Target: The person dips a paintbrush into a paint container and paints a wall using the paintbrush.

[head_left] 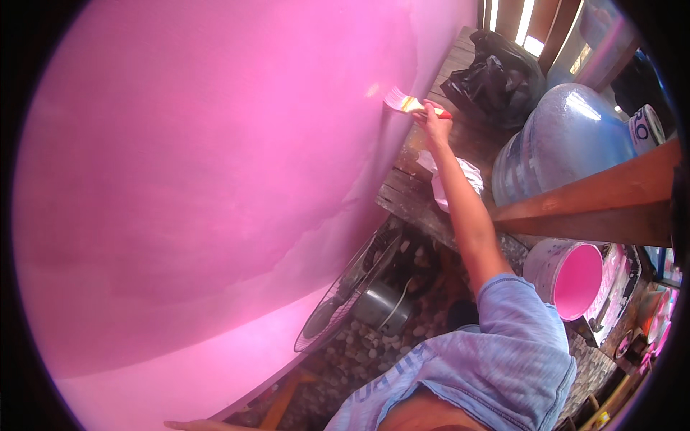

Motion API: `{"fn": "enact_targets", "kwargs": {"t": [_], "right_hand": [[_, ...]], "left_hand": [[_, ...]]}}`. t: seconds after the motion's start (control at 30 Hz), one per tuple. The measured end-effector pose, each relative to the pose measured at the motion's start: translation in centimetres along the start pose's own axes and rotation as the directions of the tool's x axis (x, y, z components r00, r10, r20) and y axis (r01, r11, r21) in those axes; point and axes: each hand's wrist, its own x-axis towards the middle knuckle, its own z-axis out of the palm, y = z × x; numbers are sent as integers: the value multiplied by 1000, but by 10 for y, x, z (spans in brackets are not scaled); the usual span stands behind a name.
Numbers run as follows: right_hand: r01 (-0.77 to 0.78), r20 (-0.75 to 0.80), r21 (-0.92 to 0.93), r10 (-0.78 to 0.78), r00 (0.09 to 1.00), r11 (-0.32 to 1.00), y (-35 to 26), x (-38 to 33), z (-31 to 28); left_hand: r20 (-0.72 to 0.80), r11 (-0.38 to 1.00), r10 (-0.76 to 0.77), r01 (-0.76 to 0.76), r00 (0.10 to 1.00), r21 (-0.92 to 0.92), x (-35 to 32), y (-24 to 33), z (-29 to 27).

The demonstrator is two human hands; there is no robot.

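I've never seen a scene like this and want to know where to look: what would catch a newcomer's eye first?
Probably the bright pink wall, filling most of the picture's left side. Next comes the brush near its right edge, held in the fingers of the right hand. A bucket, pink inside, stands out at the right, below the big clear bottle.

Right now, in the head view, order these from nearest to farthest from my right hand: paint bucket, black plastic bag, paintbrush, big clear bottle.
From your right hand:
1. Paintbrush: in its grip.
2. Black plastic bag: to its right, slightly higher in view.
3. Big clear bottle: farther right.
4. Paint bucket: right and much lower.
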Motion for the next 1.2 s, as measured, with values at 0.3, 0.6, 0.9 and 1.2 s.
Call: {"fn": "enact_targets", "kwargs": {"t": [0.3,0.6,0.9,1.2], "right_hand": [[408,268,-26,-387,882,912,-76,-33,80],[94,-35,-67,-97,995,993,-13,-13,12],[187,-56,373,-179,982,909,-60,-27,76],[335,48,-539,-368,928,773,14,-36,18]], "left_hand": [[14,999,-9,8,1000,33,-1,3,-4],[13,997,-19,20,1000,-80,-2,1,0],[51,977,-78,86,996,-194,-1,9,-3],[90,963,-97,117,991,-245,-1,11,-4]]}}
